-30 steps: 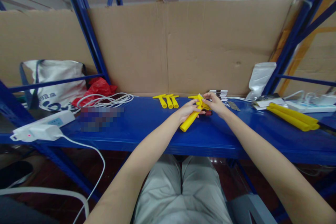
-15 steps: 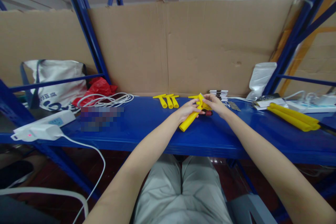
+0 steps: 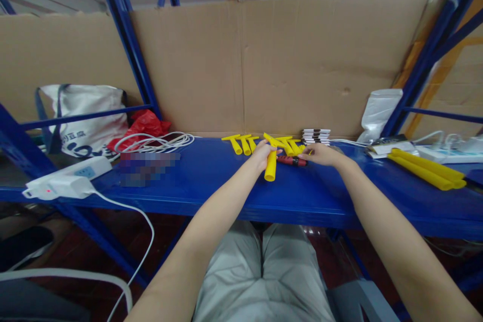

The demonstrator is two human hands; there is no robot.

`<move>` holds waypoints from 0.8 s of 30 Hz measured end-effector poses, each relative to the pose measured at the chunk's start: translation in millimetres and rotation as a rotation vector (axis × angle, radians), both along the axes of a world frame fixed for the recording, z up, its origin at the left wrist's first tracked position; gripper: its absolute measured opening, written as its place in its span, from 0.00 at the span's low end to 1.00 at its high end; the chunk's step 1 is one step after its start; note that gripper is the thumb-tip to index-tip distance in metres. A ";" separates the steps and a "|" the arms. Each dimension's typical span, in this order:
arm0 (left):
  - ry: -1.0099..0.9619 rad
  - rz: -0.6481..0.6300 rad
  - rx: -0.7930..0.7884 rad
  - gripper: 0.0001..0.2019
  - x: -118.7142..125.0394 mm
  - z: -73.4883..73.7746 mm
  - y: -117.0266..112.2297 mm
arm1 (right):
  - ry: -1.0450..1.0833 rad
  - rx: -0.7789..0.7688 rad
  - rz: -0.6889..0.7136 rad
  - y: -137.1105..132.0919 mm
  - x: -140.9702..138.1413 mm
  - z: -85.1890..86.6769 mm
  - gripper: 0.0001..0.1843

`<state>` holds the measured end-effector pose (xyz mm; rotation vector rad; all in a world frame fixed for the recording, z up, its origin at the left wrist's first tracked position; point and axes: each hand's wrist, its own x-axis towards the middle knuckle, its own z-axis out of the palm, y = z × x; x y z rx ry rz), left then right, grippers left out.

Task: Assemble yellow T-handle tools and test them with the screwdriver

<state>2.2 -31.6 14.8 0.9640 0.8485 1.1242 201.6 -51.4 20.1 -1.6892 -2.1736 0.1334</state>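
Observation:
My left hand (image 3: 261,154) is wrapped round the top of a yellow T-shaped tube (image 3: 270,167), whose stem points toward me above the blue shelf (image 3: 211,183). My right hand (image 3: 320,154) lies low on the shelf to the right, its fingers curled at the right end of a red and black tool (image 3: 291,160); whether it grips the tool is unclear. Behind the hands lies a small heap of yellow T pieces (image 3: 291,145), and three more yellow T pieces (image 3: 243,143) lie side by side to the left.
A stack of flat black-and-white pieces (image 3: 315,136) sits at the cardboard back wall (image 3: 241,65). Long yellow tubes (image 3: 424,168) lie at right near a silver bag (image 3: 380,110). At left are coiled white cable (image 3: 154,143), a red bag, a white tote (image 3: 85,118) and a power strip (image 3: 62,181).
My hands have come apart. The left turned the yellow T tube so its stem points toward me; the right let go of it and dropped to the red and black tool.

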 end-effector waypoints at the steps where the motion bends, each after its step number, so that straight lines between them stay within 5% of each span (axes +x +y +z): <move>1: 0.011 0.004 -0.007 0.29 -0.3 -0.1 0.2 | -0.019 -0.063 0.041 -1.3 0.5 -0.1 0.17; 5: 0.043 -0.003 -0.027 0.27 0.2 -1.9 0.6 | -0.053 -0.184 0.151 -3.9 -1.3 -1.0 0.22; 12: 0.071 0.003 -0.043 0.26 0.4 -3.6 1.3 | -0.085 -0.161 0.102 -2.7 -3.2 -1.5 0.17; 18: 0.055 0.064 -0.042 0.24 0.0 -0.8 -1.8 | 0.312 -0.194 0.026 -9.7 1.5 4.2 0.12; 24: 0.037 0.080 -0.031 0.22 0.4 -2.6 0.9 | 0.665 0.192 -0.084 -12.5 2.1 13.4 0.13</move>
